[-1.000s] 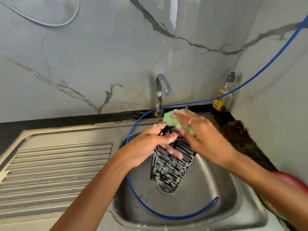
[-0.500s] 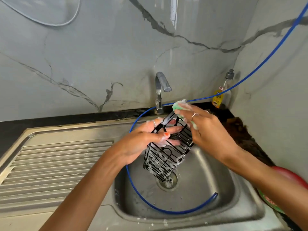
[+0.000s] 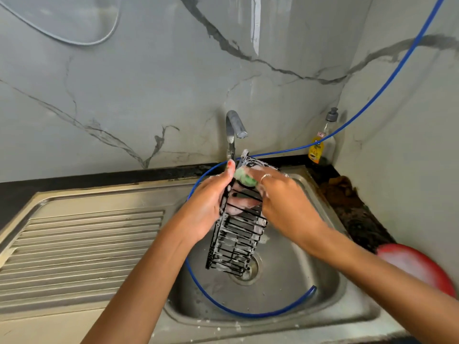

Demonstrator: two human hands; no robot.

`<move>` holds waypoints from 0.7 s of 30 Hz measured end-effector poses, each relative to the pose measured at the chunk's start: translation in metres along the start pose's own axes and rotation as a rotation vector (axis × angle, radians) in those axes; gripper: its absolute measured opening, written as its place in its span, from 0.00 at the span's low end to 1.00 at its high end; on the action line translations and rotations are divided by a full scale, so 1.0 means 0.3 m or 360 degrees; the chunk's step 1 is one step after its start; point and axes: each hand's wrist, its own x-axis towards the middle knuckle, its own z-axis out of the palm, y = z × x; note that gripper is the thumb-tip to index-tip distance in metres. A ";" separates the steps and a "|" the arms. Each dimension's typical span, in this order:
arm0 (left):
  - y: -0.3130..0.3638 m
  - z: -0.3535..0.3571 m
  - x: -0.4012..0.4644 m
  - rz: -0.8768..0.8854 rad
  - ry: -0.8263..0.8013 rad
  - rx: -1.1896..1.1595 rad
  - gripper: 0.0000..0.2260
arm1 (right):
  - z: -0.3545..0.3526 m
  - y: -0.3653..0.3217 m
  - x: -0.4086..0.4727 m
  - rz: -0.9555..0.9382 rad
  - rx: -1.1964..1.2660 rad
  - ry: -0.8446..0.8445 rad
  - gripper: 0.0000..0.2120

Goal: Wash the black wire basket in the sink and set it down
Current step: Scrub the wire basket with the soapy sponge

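Left hand [image 3: 211, 204] grips the soapy black wire basket [image 3: 238, 232], now turned upright, while right hand [image 3: 280, 197] rubs its green sponge [image 3: 244, 176] higher, so scrubbing goes on.

blue hose [image 3: 248, 314] looping through sink [image 3: 357, 311]

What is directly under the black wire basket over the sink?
Under the black wire basket, held by the left hand, lies the sink floor with its drain; the basket covers part of the drain.
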 end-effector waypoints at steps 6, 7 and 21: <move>0.059 0.031 -0.002 -0.0048 0.0115 -0.0078 0.30 | -0.028 -0.046 -0.041 -0.0157 0.0097 -0.0010 0.31; 0.067 0.027 -0.001 -0.0050 0.0152 -0.0135 0.28 | -0.029 -0.051 -0.069 -0.0287 0.0136 -0.0046 0.32; 0.094 0.038 0.032 0.0020 0.0504 0.0071 0.11 | -0.018 0.177 0.019 -0.0118 0.0384 0.0212 0.23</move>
